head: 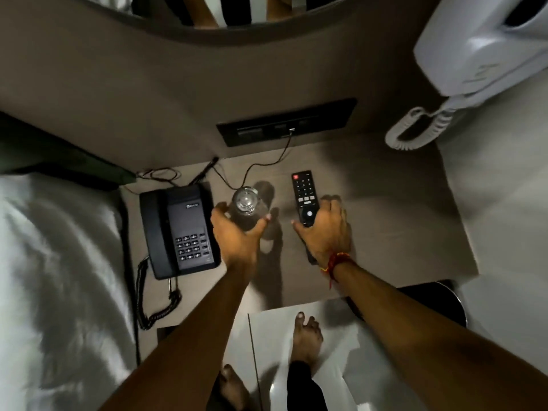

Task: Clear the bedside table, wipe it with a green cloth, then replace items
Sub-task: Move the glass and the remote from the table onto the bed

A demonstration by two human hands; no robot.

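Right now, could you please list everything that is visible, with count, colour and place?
black corded desk telephone: one, black, left part of table, beside bed
clear glass bottle: one, transparent, table centre, upright
black TV remote control: one, black, right of bottle, lying flat
grey-brown bedside table: one, grey-brown, centre
black wall socket panel: one, black, wall behind table, thin cable plugged in
white wall telephone: one, white, upper right
white bed sheet: one, white, left
left hand: fingers around bottle
right hand: fingers on remote, red thread at wrist
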